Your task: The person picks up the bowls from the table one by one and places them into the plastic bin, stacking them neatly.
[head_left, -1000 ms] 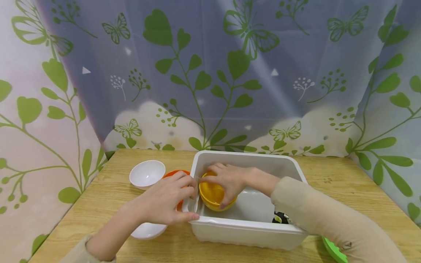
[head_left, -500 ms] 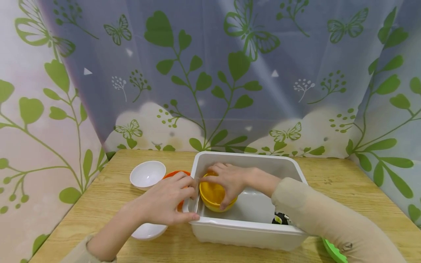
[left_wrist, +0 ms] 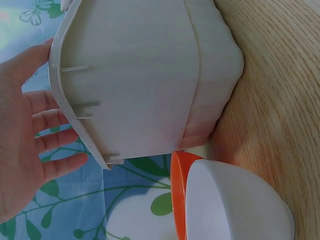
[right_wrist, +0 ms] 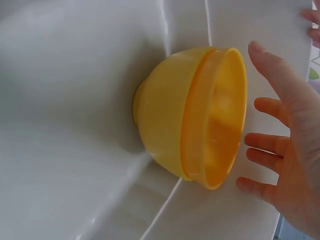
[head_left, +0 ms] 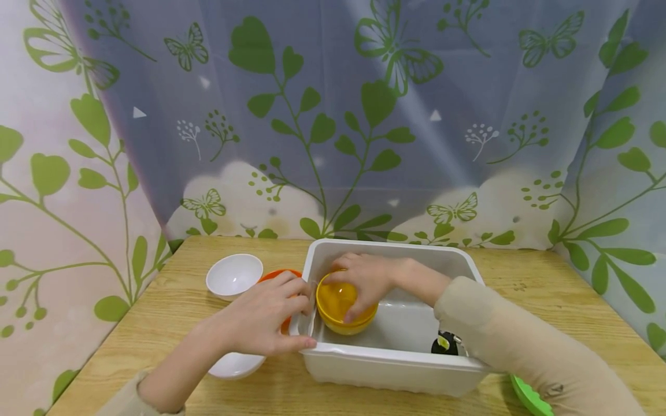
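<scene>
Two nested yellow bowls (head_left: pixel 347 312) sit in the left end of a white plastic tub (head_left: pixel 395 358). Over their mouth hovers my right hand (head_left: pixel 364 280), fingers spread and loosely bent. In the right wrist view a gap separates the right fingertips (right_wrist: pixel 255 184) from the rim of the yellow bowls (right_wrist: pixel 200 117). My left hand (head_left: pixel 273 318) rests along the tub's left rim with relaxed fingers, as the left wrist view shows from below with the left hand (left_wrist: pixel 30 130) beside the tub wall (left_wrist: pixel 130 85). Behind that hand an orange bowl (head_left: pixel 278 273) is partly hidden.
One white bowl (head_left: pixel 234 276) stands at the back left of the wooden table (head_left: pixel 151 323), another white bowl (head_left: pixel 236 365) nearer the front. A small black object (head_left: pixel 444 344) lies in the tub's front right corner. Right of the tub, a green item (head_left: pixel 531 396) shows partly under the sleeve.
My right hand has lifted slightly off the yellow bowls and shifted a little right, its fingers coming away from their rim. The left hand has stayed on the tub's rim.
</scene>
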`<state>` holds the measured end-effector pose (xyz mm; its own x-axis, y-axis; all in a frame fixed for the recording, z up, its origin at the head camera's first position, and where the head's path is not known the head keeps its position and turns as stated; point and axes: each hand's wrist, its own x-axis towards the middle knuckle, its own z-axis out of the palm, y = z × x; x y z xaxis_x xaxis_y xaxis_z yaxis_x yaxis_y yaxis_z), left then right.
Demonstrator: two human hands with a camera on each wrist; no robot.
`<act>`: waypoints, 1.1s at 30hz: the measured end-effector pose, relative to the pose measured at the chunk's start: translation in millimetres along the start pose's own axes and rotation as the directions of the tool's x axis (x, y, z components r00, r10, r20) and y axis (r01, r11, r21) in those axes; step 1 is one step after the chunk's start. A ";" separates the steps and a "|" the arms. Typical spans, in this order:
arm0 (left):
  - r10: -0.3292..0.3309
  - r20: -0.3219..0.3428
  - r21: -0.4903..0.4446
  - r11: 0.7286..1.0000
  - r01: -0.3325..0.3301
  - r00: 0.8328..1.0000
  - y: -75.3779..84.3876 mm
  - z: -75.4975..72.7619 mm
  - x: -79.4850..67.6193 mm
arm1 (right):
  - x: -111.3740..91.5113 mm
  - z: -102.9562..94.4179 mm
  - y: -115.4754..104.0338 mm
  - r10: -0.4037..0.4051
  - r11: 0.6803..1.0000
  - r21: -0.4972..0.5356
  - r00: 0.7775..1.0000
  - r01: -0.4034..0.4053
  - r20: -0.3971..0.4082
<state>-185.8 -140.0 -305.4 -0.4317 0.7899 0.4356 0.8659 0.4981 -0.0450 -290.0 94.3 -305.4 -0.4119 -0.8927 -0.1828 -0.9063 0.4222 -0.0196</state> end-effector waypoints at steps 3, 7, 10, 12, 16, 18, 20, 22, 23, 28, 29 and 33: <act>0.000 0.000 -0.004 1.000 0.000 1.000 -0.1 -0.3 0.1 | -1.4 -3.6 1.5 -0.008 1.000 0.021 1.000 0.008 -0.006; 0.004 -0.007 -0.010 1.000 -0.004 1.000 -0.5 0.0 0.1 | -4.9 -8.0 2.8 0.007 1.000 0.031 1.000 -0.007 -0.005; 0.006 -0.010 -0.012 1.000 -0.006 1.000 -0.5 0.1 0.4 | -8.6 -12.8 3.3 0.031 0.999 0.033 1.000 -0.031 0.001; 0.005 -0.008 -0.012 1.000 -0.005 1.000 -0.4 0.0 0.4 | -11.6 -16.8 3.8 0.053 0.998 0.029 0.999 -0.053 0.003; -0.001 -0.001 -0.013 1.000 0.001 1.000 0.0 -0.4 0.4 | -18.6 -26.7 6.0 0.074 0.997 0.012 0.997 -0.073 -0.013; -0.003 0.001 -0.013 1.000 0.003 1.000 0.0 -0.7 0.3 | -22.9 -31.5 7.6 0.082 0.997 0.003 0.996 -0.082 -0.023; -0.004 0.002 -0.011 1.000 0.004 1.000 0.1 -0.6 0.5 | -28.3 -35.7 9.2 0.093 0.996 0.009 0.995 -0.093 -0.028; -0.001 -0.001 -0.009 1.000 0.001 1.000 0.2 -0.3 0.7 | -34.1 -39.5 10.7 0.106 0.994 0.011 0.994 -0.106 -0.034; 0.000 -0.001 -0.009 1.000 0.000 1.000 0.3 -0.3 0.7 | -36.8 -41.2 11.8 0.109 0.994 0.014 0.993 -0.109 -0.035; 0.007 -0.008 -0.004 1.000 -0.007 1.000 0.4 -0.3 1.0 | -50.4 -50.6 15.0 0.115 0.993 0.012 0.992 -0.114 -0.058; 0.008 -0.010 -0.002 1.000 -0.008 1.000 0.3 -0.4 1.0 | -53.3 -52.8 15.0 0.122 0.993 0.016 0.991 -0.121 -0.059; 0.010 -0.017 0.002 1.000 -0.010 1.000 -0.7 -0.2 1.0 | -64.9 -60.5 14.1 0.157 0.988 0.010 0.985 -0.157 -0.074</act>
<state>-186.8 -139.6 -304.8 -0.4186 0.7884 0.4507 0.8695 0.4912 -0.0515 -281.8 148.7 -234.3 -0.5552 -0.8244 -0.1099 -0.8294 0.5586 -0.0002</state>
